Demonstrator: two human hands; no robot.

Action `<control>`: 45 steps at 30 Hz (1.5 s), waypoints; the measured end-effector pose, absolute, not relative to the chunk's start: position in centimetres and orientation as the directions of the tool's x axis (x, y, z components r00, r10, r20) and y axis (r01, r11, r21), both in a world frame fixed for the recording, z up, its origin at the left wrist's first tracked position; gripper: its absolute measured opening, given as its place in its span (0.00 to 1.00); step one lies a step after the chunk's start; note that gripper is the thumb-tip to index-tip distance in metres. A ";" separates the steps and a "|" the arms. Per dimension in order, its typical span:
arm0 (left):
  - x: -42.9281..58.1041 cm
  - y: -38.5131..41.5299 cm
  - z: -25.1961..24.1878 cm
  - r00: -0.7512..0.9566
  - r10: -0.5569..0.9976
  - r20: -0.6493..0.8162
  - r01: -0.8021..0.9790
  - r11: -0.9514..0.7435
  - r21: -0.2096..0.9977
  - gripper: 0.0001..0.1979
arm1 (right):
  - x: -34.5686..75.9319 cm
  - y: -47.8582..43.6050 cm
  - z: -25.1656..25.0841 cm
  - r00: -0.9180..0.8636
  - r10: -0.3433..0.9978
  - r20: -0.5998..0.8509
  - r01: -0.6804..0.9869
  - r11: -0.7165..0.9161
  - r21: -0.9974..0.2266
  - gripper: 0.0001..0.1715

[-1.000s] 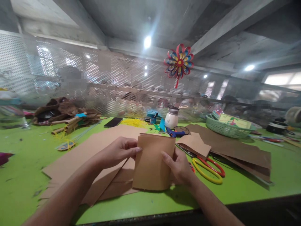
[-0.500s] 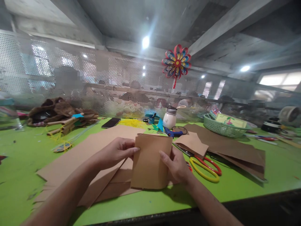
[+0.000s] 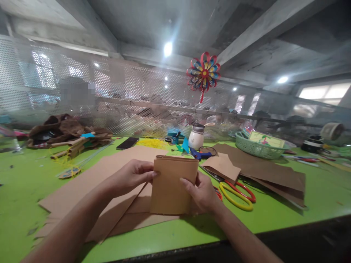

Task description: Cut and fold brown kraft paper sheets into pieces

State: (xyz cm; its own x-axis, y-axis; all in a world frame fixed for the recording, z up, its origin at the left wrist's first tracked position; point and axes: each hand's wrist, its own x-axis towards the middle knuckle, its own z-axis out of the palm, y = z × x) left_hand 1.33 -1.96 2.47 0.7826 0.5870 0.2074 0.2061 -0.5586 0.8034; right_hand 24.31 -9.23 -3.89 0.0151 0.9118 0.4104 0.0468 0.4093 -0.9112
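Observation:
A folded piece of brown kraft paper (image 3: 172, 190) is held upright over the green table, its layers showing along the top edge. My left hand (image 3: 138, 177) pinches its left edge, thumb in front and fingers behind. On the right side, my right hand (image 3: 203, 190) grips it with the thumb pressed on the front face; most of those fingers are hidden behind the paper. Beneath and to the left lie large sheets of kraft paper (image 3: 109, 170). Scissors with red and yellow handles (image 3: 237, 195) rest right of my right hand, their blades partly under a small paper piece (image 3: 223, 166).
Behind the paper are a blue glue gun (image 3: 200, 154), a white bottle (image 3: 196, 137), a phone (image 3: 128, 143) and yellow shreds (image 3: 153, 143). Darker brown sheets (image 3: 260, 168) and a green basket (image 3: 257, 148) occupy the right. Brown bundles (image 3: 71, 135) lie far left, before a perforated screen (image 3: 131, 106).
The folded paper's lower edge has risen slightly and its front looks flatter. Both hands keep their hold, with the right thumb a little further left. The whole view has shifted slightly.

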 end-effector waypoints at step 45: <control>1.9 -2.6 2.1 0.800 0.573 0.178 0.102 -0.421 0.901 0.14 | 25.1 -9.5 -3.4 0.118 0.804 0.583 0.248 0.545 -0.801 0.19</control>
